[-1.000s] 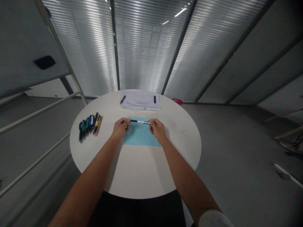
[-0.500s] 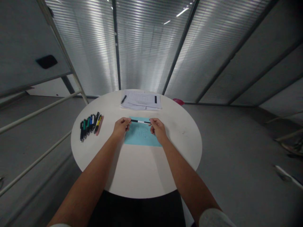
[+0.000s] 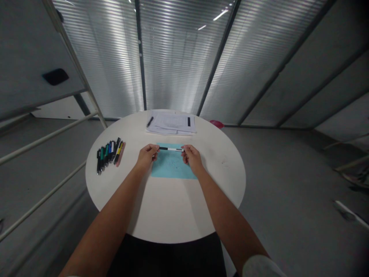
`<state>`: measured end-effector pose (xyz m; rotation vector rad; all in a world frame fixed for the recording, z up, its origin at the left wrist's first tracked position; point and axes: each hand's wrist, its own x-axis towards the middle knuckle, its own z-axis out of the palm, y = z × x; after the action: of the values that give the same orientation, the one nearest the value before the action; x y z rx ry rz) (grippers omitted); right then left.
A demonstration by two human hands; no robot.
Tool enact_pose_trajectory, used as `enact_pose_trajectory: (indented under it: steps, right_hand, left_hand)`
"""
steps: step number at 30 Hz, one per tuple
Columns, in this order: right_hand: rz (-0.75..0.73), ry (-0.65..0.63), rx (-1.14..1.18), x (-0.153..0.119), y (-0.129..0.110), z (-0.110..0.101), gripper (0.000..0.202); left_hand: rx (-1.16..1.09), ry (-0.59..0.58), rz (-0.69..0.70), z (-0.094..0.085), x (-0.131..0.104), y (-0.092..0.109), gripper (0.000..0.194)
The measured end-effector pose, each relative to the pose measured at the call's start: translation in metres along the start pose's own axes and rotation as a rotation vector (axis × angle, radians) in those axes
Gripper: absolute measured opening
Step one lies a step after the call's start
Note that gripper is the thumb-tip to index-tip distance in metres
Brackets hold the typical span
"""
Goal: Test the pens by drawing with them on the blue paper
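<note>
A black and white pen [image 3: 172, 149] lies crosswise between my two hands, over the upper part of a light blue sheet of paper [image 3: 174, 167]. Its black end is pinched by my left hand [image 3: 147, 156], with the fingers closed. At the other end, the fingers of my right hand [image 3: 191, 157] close on the pen. Faint marks show on the blue sheet. Both pen tips are partly hidden by my fingers.
On the left of the round white table [image 3: 170, 207] lies a row of several pens [image 3: 108, 154] in black, green, blue and yellow. White printed papers [image 3: 170, 122] with a dark pen [image 3: 150, 121] lie at the back. A pink object [image 3: 216, 124] shows beyond the table edge.
The pen has turned a little about its length between my fingers: more white and a dark mark now show near my right hand. Both hands keep nearly the same place.
</note>
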<state>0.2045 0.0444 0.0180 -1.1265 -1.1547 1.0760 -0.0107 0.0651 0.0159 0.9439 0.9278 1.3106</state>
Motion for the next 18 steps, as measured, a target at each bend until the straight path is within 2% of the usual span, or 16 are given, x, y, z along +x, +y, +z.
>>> enact_pose_trajectory:
  steps: [3, 8, 16, 18]
  right_hand:
    - [0.009, 0.023, -0.039, 0.0004, -0.0021, 0.0, 0.041]
    - [-0.061, 0.007, 0.002, -0.0023, -0.0058, -0.0015, 0.041]
    - [-0.017, -0.012, -0.017, -0.0022, -0.0047, -0.0013, 0.034]
    - [-0.03, -0.031, 0.028, -0.0025, -0.0056, -0.0018, 0.04]
  left_hand:
    - [-0.002, -0.027, -0.003, -0.0015, 0.0007, -0.0012, 0.035]
    - [0.003, -0.02, 0.003, -0.0033, 0.0031, -0.0031, 0.035]
    - [0.016, -0.034, 0.007, -0.0026, 0.002, -0.0021, 0.034]
    - [0.013, -0.025, 0.001, -0.0017, 0.0011, -0.0009, 0.034]
